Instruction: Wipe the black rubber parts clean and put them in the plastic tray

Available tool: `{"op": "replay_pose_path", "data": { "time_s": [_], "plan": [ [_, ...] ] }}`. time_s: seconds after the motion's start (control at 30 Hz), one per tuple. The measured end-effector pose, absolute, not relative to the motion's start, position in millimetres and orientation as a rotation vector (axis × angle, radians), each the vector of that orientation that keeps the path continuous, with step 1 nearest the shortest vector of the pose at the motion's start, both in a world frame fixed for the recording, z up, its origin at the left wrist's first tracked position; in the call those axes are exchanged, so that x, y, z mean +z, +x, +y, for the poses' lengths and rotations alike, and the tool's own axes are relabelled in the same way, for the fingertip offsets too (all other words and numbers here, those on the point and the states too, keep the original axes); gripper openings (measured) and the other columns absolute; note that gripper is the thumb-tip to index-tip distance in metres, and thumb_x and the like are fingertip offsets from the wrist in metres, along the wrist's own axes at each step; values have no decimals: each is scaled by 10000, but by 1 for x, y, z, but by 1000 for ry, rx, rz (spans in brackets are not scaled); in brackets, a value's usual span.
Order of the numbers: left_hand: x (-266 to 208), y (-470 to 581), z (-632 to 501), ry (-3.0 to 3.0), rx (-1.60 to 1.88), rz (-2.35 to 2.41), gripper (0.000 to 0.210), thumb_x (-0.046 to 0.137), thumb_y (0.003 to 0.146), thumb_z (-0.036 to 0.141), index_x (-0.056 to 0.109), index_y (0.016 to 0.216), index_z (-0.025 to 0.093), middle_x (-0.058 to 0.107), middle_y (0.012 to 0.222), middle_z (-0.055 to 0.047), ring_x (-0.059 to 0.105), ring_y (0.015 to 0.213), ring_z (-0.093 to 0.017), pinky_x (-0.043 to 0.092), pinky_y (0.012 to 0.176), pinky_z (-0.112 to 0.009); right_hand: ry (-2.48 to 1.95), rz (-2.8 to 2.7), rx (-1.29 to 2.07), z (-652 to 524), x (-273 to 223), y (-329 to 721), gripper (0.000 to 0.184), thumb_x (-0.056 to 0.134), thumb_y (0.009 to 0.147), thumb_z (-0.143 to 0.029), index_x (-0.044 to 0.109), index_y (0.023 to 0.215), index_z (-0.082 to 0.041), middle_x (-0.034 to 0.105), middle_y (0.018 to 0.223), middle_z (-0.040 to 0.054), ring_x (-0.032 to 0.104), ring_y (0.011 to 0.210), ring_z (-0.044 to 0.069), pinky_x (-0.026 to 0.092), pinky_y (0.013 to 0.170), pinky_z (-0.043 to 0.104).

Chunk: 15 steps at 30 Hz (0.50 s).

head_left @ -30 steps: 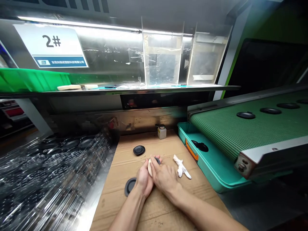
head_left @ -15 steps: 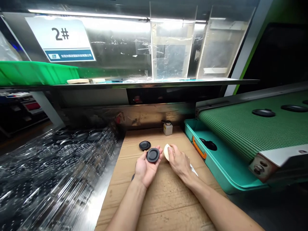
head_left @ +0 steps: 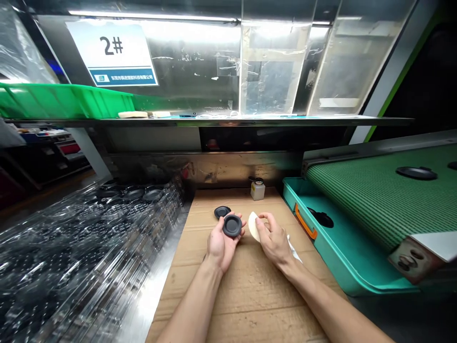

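Note:
My left hand (head_left: 220, 245) is palm up, its fingers closed round a black round plastic part (head_left: 232, 226) with a raised ring on its face. Just beyond it, a second black round part (head_left: 222, 212) lies on the cardboard (head_left: 246, 295). My right hand (head_left: 274, 239) pinches a thin cream-coloured round pad (head_left: 253, 226) on edge, a small gap away from the part. Under the right wrist a white cloth or tissue (head_left: 294, 250) is partly hidden.
A small white bottle (head_left: 257, 191) stands at the cardboard's back edge. To the right are a teal bin (head_left: 342, 259) with black parts inside and a green conveyor belt (head_left: 385, 190) carrying black parts. Clear plastic trays (head_left: 71, 257) holding black parts are stacked left. A shelf (head_left: 228, 122) crosses above.
The whole view has shifted, so things sit further right in the picture. The black part in my left hand has tilted, and the pad in my right hand has turned slightly.

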State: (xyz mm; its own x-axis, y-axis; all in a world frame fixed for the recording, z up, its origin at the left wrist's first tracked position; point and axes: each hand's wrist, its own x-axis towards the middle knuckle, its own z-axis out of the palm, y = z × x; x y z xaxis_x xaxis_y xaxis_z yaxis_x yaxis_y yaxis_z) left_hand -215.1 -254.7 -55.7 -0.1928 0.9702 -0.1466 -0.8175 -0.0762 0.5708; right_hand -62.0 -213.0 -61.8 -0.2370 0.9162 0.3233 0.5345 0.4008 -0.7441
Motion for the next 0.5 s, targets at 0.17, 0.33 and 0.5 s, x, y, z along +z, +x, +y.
{"op": "replay_pose_path", "data": {
  "time_s": [0.17, 0.33, 0.5],
  "plan": [
    [-60, -204, -256, 485, 1634, 706, 327, 526, 875, 370, 614, 1102, 151, 651, 1138, -134, 625, 1015, -255, 482, 893, -385, -846, -1935, 1204, -228, -55, -70, 367, 425, 885, -516, 558, 979, -187, 590, 678, -8, 512, 551, 108, 346, 479, 188],
    [-61, -197, -257, 557, 1608, 772, 304, 561, 858, 317, 633, 1060, 101, 676, 1058, -157, 625, 1011, -273, 469, 914, -402, -994, -2038, 1214, -218, -57, -63, 280, 504, 843, -451, 589, 852, -185, 526, 587, -39, 451, 492, 93, 284, 443, 180],
    [-67, -199, -250, 393, 1673, 828, 265, 497, 898, 294, 611, 1031, 96, 672, 1044, -171, 641, 969, -253, 511, 860, -410, -1270, -1911, 579, -212, -58, -57, 326, 449, 878, -480, 639, 913, -217, 586, 616, -13, 520, 572, 132, 325, 525, 218]
  ]
}}
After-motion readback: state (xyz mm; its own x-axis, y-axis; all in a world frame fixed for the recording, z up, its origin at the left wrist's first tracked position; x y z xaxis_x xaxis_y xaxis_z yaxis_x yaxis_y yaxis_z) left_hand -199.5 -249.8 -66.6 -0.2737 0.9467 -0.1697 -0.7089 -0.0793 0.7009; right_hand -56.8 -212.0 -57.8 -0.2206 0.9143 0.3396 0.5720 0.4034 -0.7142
